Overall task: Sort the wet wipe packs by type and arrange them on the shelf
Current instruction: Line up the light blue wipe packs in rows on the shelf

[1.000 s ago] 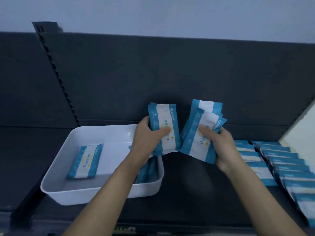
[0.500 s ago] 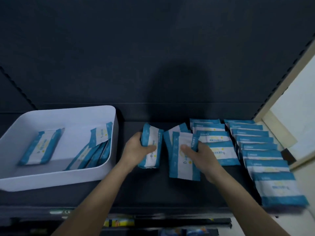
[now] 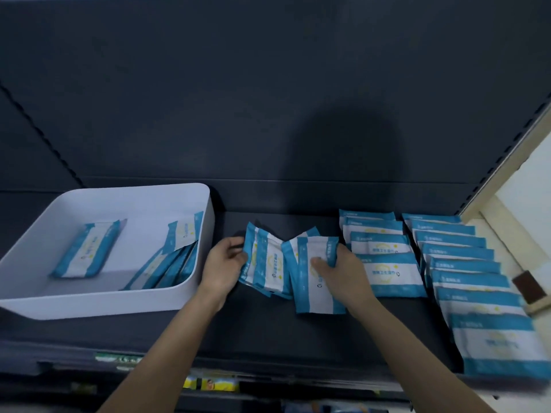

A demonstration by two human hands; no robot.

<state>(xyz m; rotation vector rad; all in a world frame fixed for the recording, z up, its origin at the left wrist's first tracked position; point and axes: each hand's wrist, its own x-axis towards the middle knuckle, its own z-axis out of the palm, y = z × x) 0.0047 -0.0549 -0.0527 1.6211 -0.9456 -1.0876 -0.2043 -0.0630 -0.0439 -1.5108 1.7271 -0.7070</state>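
Note:
On the dark shelf (image 3: 268,332) my left hand (image 3: 225,265) grips a small stack of blue-and-white wet wipe packs (image 3: 265,263) by its left edge. My right hand (image 3: 340,272) holds another stack of packs (image 3: 313,287), thumb on the top pack, its lower edge resting on the shelf. Right of my hands lie two overlapping rows of the same packs, a short row (image 3: 384,263) and a longer row (image 3: 477,293) reaching the shelf front. A white bin (image 3: 89,302) at the left holds one flat pack (image 3: 86,248) and several leaning packs (image 3: 176,257).
The shelf's dark back panel (image 3: 268,99) rises behind. A perforated upright (image 3: 507,150) and pale wall bound the right side. A lower shelf with yellow items (image 3: 208,384) shows under the front edge.
My view has tilted down and both hands have lowered from chest height onto the shelf, carrying their stacks beside the short row. The stacks now fan out on the shelf.

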